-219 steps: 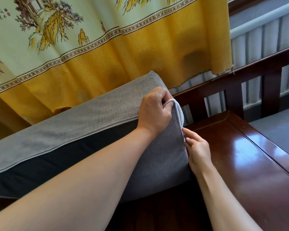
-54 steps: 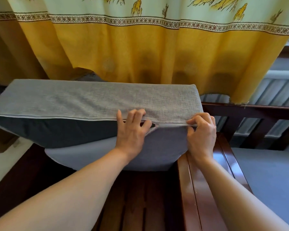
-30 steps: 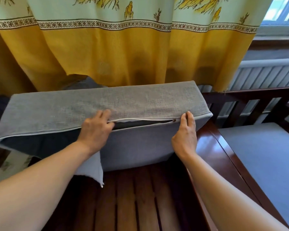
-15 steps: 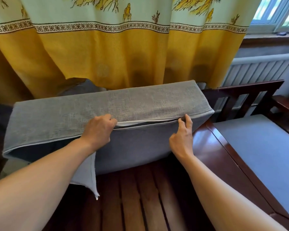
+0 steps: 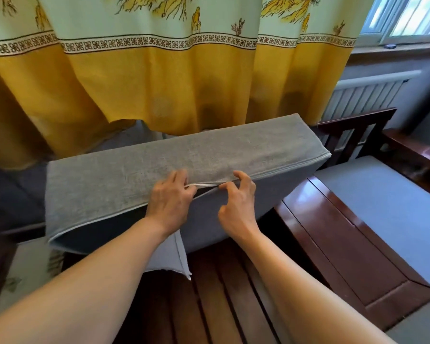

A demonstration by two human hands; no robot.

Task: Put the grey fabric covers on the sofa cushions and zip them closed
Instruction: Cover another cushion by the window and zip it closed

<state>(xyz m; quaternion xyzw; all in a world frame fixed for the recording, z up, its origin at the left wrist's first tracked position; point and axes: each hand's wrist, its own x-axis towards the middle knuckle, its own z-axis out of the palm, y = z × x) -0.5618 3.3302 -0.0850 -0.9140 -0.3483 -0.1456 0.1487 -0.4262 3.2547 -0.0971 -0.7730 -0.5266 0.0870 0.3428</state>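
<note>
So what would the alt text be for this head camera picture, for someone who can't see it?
Two bare hands, left hand and right hand, pinch the half-zipped edge of a grey fabric cover on a sofa cushion, which rests on a dark wooden sofa frame before a yellow curtain.

We see a dark wooden sofa frame (image 5: 236, 301) with lengthwise seat slats running below our wrists. The cushion in its grey cover (image 5: 209, 155) rests on these slats, its long edge facing us, right under our fingertips. The left hand (image 5: 170, 203) and right hand (image 5: 237, 199) both touch that edge where the cover's seam gapes. A loose flap of the cover (image 5: 170, 256) hangs onto the slats beneath the left wrist. To the right of the fingers, a glossy wooden panel (image 5: 338, 244) adjoins a second grey cushion (image 5: 382, 209) lying flat on the frame.
</note>
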